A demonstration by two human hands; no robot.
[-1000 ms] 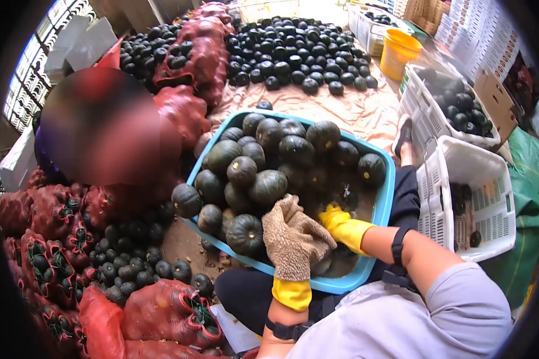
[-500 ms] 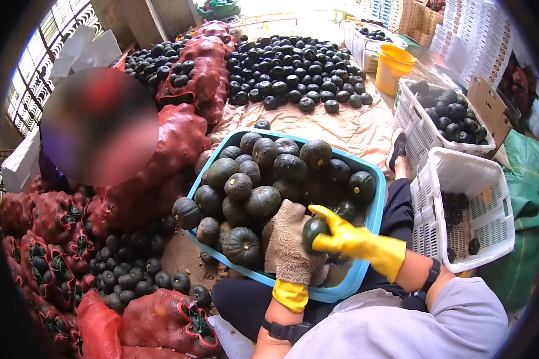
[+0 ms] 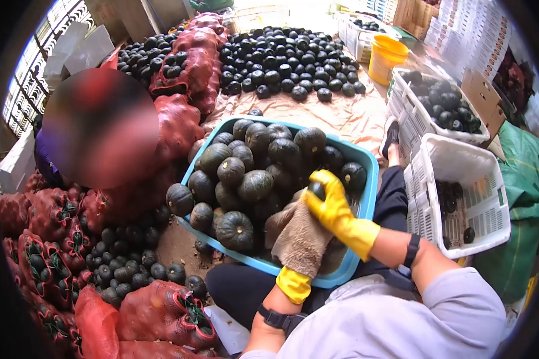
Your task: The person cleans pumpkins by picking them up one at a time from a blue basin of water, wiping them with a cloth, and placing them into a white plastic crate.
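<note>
My right hand (image 3: 334,206), in a yellow rubber glove, is closed around a small dark green pumpkin (image 3: 316,190), mostly covered by the fingers. Against its lower left side presses a fuzzy brown cloth (image 3: 305,236), which my left hand (image 3: 294,284) holds. Only the yellow glove cuff of that hand shows; the cloth covers its fingers. Both hands are over the front right part of a blue plastic tub (image 3: 372,197). Many dark green pumpkins (image 3: 256,185) are heaped in the tub, mostly towards its left and back.
White crates (image 3: 503,233) stand at the right, holding some pumpkins. Behind the tub, more pumpkins (image 3: 281,69) cover a pale sheet, beside a yellow bucket (image 3: 388,58). Red mesh sacks (image 3: 162,317) and loose pumpkins (image 3: 126,272) lie left. Another person (image 3: 48,152), blurred, is at the left.
My right hand has turned and moved up slightly with the pumpkin, its fingers now covering more of it. The cloth has shifted and tilted to the right. The whole view has moved slightly.
</note>
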